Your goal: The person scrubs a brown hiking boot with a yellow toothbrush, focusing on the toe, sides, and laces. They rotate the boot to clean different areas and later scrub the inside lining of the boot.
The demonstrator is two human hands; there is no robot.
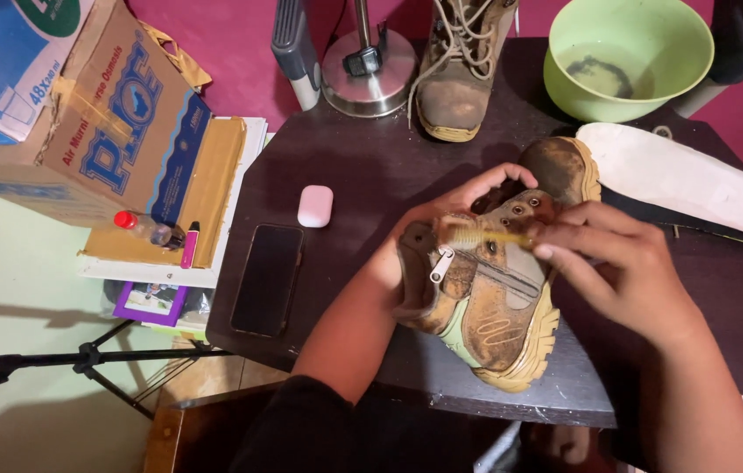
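Two hands: both mine, on one dirty boot (pixel 485 307).
Left hand (pixel 441 232): wrapped around its collar, steadying it sideways.
Right hand (pixel 621 263): fingers pinched on yellow brush (pixel 481 236), bristles against the upper.

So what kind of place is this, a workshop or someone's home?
Most likely a room at home, not a workshop. A small dark table holds a phone, an earbud case and a lamp base, with cardboard boxes stacked beside it. The hands are brushing a dirty boot there.
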